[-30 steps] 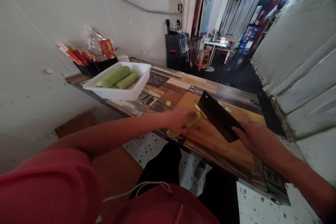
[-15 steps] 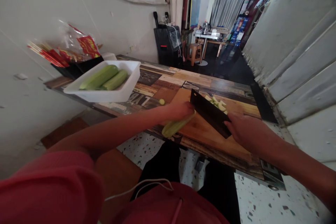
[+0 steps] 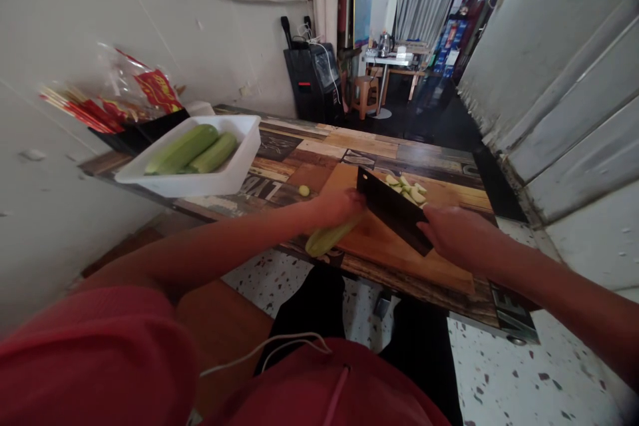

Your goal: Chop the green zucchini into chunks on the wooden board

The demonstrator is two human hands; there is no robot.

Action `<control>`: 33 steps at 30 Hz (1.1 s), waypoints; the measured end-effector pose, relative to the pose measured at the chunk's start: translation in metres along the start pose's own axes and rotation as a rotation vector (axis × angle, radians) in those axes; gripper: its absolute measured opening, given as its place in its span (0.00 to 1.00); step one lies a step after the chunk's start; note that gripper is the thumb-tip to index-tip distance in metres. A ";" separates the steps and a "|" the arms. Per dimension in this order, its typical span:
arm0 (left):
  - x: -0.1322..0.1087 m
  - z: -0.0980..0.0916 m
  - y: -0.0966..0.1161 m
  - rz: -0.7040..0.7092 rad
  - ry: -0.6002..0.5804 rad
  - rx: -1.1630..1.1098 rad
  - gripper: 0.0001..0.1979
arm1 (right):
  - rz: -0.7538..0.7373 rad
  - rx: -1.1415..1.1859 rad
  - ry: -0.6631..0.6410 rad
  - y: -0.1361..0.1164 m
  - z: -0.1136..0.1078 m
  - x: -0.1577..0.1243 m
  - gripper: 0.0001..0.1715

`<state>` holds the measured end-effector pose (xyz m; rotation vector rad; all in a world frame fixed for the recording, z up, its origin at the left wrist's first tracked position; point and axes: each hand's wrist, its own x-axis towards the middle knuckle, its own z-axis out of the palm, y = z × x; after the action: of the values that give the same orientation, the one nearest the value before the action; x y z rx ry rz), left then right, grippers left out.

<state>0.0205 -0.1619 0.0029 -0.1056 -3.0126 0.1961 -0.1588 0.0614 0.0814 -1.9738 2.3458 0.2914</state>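
Observation:
My left hand point(image 3: 342, 205) is closed around the cut-end part of a pale green zucchini point(image 3: 327, 239), which lies across the left side of a wooden cutting board point(image 3: 384, 239). The zucchini's far end sticks out past the board's near-left edge. In my right hand point(image 3: 444, 226) is the handle of a dark, broad-bladed cleaver point(image 3: 392, 210). Its blade stands over the board, with the tip close to my left fingers. Whether the edge touches the zucchini is hidden. Several cut zucchini pieces point(image 3: 412, 190) lie on the board behind the blade.
A white plastic tub point(image 3: 214, 183) with whole zucchini point(image 3: 184, 148) stands at the table's left. Behind it, a black box point(image 3: 150, 130) holds chopsticks and packets. A small round end piece point(image 3: 304, 191) lies left of the board. A black speaker point(image 3: 314, 80) stands beyond the table.
The view has shifted slightly, so the scene sits a little further left. My left fingers now cover the zucchini's cut end, which showed before. Both hands keep their holds.

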 end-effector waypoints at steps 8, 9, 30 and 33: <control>0.000 -0.013 0.006 -0.049 -0.039 -0.123 0.12 | -0.004 -0.005 0.011 0.003 -0.015 -0.002 0.18; 0.000 -0.014 0.007 -0.054 -0.028 -0.135 0.12 | -0.004 0.002 0.017 0.002 -0.018 -0.003 0.17; -0.010 -0.009 0.004 0.010 0.040 -0.037 0.10 | -0.042 0.013 0.039 -0.011 -0.017 -0.002 0.14; -0.010 -0.008 0.003 0.001 0.021 -0.023 0.12 | -0.052 0.009 -0.001 -0.012 -0.007 0.000 0.14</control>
<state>0.0312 -0.1584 0.0092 -0.1111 -2.9944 0.1594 -0.1468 0.0586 0.0875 -2.0262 2.2875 0.2778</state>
